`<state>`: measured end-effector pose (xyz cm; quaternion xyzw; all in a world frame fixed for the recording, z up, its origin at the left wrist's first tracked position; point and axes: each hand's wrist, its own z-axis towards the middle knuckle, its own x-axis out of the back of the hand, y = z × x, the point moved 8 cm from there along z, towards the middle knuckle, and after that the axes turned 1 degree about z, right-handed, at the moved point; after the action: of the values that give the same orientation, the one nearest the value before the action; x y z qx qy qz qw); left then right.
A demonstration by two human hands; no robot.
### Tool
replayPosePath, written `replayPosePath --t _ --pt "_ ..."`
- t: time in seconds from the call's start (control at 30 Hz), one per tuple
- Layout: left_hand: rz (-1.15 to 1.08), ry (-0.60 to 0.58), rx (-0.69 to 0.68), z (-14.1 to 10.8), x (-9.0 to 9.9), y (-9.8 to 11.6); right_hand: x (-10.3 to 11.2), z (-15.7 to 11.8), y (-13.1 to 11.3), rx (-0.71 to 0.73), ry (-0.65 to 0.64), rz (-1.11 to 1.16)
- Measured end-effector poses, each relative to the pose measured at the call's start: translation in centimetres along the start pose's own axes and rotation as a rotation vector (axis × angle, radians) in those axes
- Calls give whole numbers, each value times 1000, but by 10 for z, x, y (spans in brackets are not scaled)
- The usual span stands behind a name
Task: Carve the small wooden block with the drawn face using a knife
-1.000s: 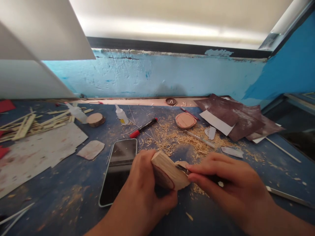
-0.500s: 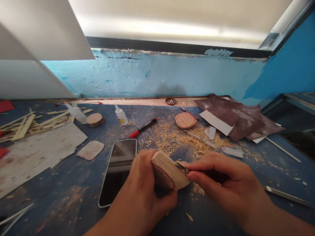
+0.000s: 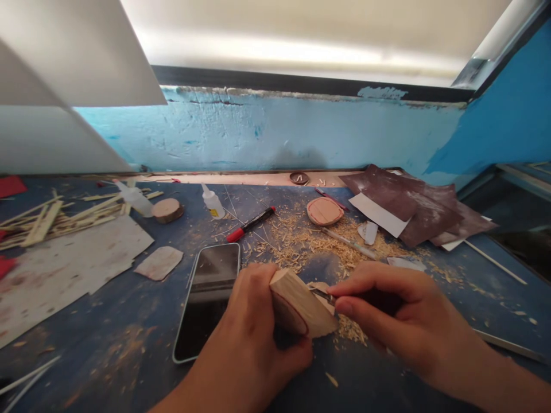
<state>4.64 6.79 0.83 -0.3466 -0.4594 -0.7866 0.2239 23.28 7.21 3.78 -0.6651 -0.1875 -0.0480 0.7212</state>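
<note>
My left hand (image 3: 253, 332) is closed round a pale wood block (image 3: 303, 304), which it holds tilted above the table. A dark red curved line is drawn on the block's face towards me. Pinched between the thumb and fingers of my right hand (image 3: 396, 315) is a small carving blade (image 3: 321, 295). Its metal tip lies at the block's far edge; whether it touches the wood I cannot tell. My right fingers hide its handle.
Beyond my hands lie wood shavings (image 3: 297, 232), a marker (image 3: 251, 224) and a wood slice (image 3: 325, 211). A phone (image 3: 206, 304) is left of my left hand. Glue bottles (image 3: 212, 202), wood strips (image 3: 43, 221) and sandpaper sheets (image 3: 413, 198) lie farther off. A metal strip (image 3: 512, 346) is at right.
The block has shifted slightly right and down and turned a little in my left hand. My right hand and the blade have moved slightly right.
</note>
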Motion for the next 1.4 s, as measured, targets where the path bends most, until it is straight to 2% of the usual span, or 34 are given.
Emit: replayPosePath --t 0.27,0.73,0.97,1.17,1.4 --pt "-37 9 12 1 2 -2 -2 0 2 -78 -70 45" --pt "-49 -14 2 1 0 -2 2 2 -2 -46 -57 -33" --pt "-67 -29 47 2 0 -6 4 -1 -3 -50 -68 -83" --pt "-56 -17 48 0 -1 -8 2 0 1 -77 -63 -5" --pt "-60 -30 42 3 0 -6 -2 -1 -2 53 50 -47"
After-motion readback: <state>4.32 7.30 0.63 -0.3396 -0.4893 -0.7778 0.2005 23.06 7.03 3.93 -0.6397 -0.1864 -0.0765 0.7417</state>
